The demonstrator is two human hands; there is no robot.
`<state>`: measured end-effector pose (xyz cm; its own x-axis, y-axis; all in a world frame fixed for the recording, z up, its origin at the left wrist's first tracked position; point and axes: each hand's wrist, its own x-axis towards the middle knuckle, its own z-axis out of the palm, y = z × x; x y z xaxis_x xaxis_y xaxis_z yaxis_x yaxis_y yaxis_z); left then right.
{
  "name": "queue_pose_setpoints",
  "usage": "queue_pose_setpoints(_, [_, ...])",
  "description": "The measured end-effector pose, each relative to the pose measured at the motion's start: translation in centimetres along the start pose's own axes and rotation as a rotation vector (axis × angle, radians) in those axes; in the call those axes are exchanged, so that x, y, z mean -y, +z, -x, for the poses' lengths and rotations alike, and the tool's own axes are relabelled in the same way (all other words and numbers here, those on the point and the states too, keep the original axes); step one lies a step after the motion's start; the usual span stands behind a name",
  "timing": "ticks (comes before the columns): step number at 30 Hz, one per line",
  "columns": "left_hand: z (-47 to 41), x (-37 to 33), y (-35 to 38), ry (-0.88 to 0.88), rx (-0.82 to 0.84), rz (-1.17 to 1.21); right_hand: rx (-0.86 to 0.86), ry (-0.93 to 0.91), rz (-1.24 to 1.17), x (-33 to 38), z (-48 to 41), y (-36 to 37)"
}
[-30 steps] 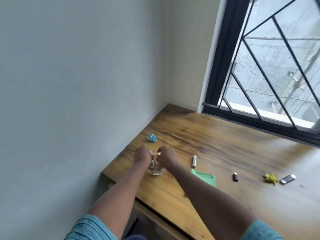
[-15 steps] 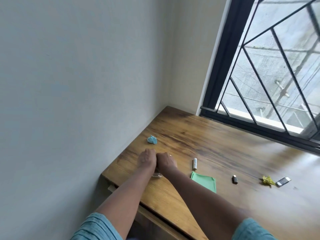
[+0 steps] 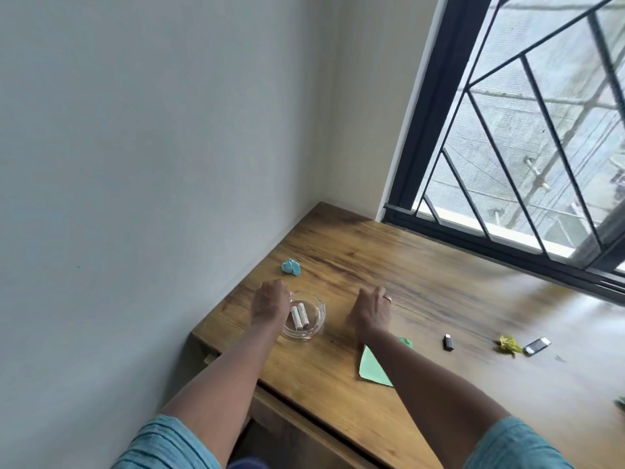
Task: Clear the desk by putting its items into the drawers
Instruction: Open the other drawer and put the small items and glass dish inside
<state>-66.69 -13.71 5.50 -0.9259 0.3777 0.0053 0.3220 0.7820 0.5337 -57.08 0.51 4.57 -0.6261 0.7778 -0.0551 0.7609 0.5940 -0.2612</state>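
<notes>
Fingers (image 3: 274,287) of the left hand (image 3: 268,308) curl on the rim of the glass dish (image 3: 316,328), probably steadying it as a carrier for two batteries (image 3: 300,315) near the desk (image 3: 338,384) corner; the right hand (image 3: 370,314) curls palm-down beside it, its hold hidden

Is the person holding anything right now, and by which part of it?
The left hand appears to grip the glass dish by its wall-side rim. The right hand is curled down at the desk; whether it holds anything cannot be told.
</notes>
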Motion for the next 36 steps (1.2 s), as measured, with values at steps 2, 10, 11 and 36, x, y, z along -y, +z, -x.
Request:
queue_pose_setpoints(2, [0.0, 0.3, 0.1, -0.015, -0.030, 0.027, 0.009, 0.047, 0.024, -0.9, -0.2, 0.3])
queue_pose_setpoints(10, [0.8, 0.9, 0.2, 0.019, -0.096, 0.021, 0.058, 0.096, -0.194, -0.6, -0.6, 0.5])
queue_pose_setpoints(11, [0.9, 1.0, 0.1, 0.007, -0.096, 0.026, 0.047, 0.084, -0.248, -0.3, -0.5, 0.3])
queue_pose_setpoints(36, [3.2, 1.7, 0.7, -0.048, -0.119, 0.078, 0.121, -0.311, -0.236, 6.8, 2.7, 1.9])
